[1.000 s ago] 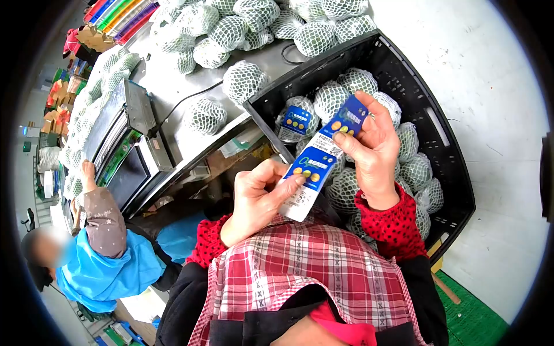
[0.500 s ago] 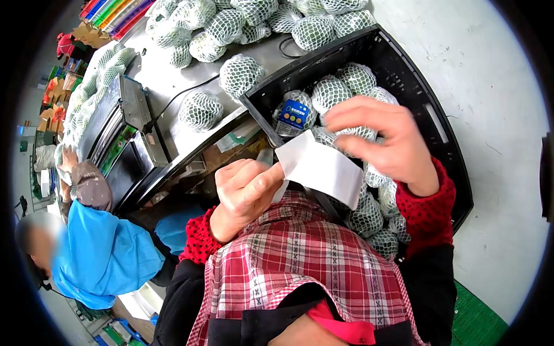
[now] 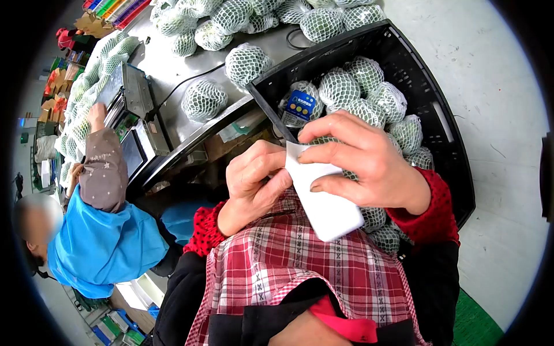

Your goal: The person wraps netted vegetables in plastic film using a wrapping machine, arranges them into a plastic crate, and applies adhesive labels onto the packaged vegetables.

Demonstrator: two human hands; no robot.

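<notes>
A strip of labels (image 3: 329, 210) hangs between my hands in front of the apron, its plain white back facing up. My left hand (image 3: 257, 183) is closed on the strip's upper left edge, thumb pressed to the fingers. From the right, my right hand (image 3: 363, 164) has its fingertips on the upper part of the strip. Just beyond lies a black crate (image 3: 435, 112) holding several round green items in white foam nets (image 3: 339, 87). One netted item at the crate's left corner bears a blue label (image 3: 300, 105).
A metal table (image 3: 173, 95) at the upper left carries more netted items (image 3: 204, 100), a dark cable and a boxy device (image 3: 138, 95). Another person in a blue garment (image 3: 109, 245) is at the left, one hand near netted items. Green flooring (image 3: 476, 323) shows at the lower right.
The strip has turned from its printed side to its white back. My right hand let go, lifted away, then came back onto the strip. The other person's arm has moved.
</notes>
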